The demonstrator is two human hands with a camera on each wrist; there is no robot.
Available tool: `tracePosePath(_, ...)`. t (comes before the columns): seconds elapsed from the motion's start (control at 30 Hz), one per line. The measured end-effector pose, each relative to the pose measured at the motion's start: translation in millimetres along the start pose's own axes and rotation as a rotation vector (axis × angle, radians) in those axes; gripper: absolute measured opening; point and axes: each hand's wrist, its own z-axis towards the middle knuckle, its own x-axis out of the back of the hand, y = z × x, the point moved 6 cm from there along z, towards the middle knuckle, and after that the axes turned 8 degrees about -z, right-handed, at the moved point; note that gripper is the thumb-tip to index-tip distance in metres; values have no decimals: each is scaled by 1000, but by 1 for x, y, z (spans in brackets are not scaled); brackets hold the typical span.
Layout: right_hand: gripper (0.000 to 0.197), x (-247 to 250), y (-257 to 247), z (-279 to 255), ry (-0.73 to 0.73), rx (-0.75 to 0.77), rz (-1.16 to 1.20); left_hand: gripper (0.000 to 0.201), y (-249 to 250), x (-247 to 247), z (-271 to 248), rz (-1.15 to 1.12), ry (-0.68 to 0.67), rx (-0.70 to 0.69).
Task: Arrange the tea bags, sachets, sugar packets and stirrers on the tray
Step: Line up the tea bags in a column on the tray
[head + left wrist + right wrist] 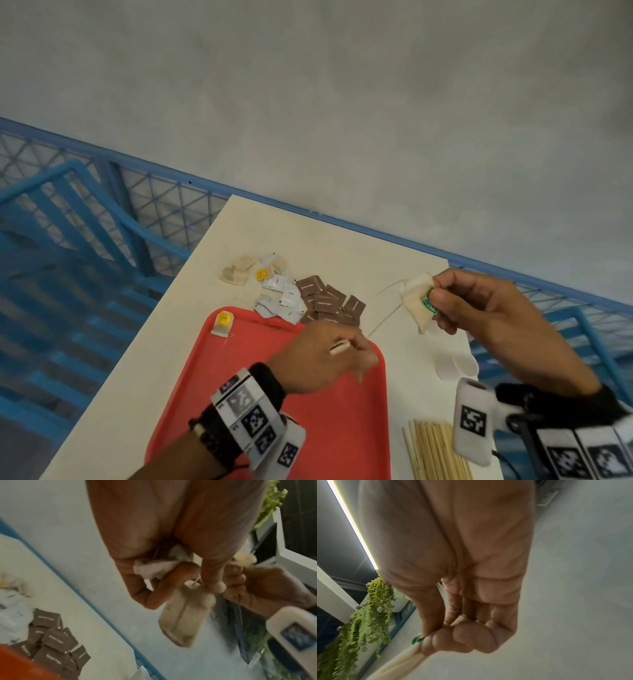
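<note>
A red tray [308,428] lies on the white table, with one yellow-tagged tea bag [223,322] at its far left corner. My left hand [356,349] hovers over the tray's far right corner. In the left wrist view that hand [200,584] pinches the top of a hanging tea bag [185,618] and holds a crumpled one [154,568] in its curled fingers. My right hand [442,301] is raised to the right and pinches a tea bag [416,301] by its green tag [417,639]. Thin strings trail below it.
Beyond the tray lie loose tea bags [239,270], white sachets [284,298] and brown sugar packets [329,301]. Wooden stirrers [435,452] lie at the near right, with paper cups [455,366] behind them. A blue mesh railing [164,202] borders the table's far edge.
</note>
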Motion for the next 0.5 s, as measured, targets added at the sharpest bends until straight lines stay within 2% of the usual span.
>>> tracePosePath(0.1, 16, 1, 15, -1, 6, -40, -15, 24, -4, 13, -14, -143, 17, 34)
tracePosePath(0.3, 11, -59, 20, 7, -154, 23, -29, 41, 16, 30, -27, -300, 271, 48)
tracePosePath(0.5, 10, -89, 20, 21, -99, 58, 62, 22, 18, 35, -35, -344, 420, 2)
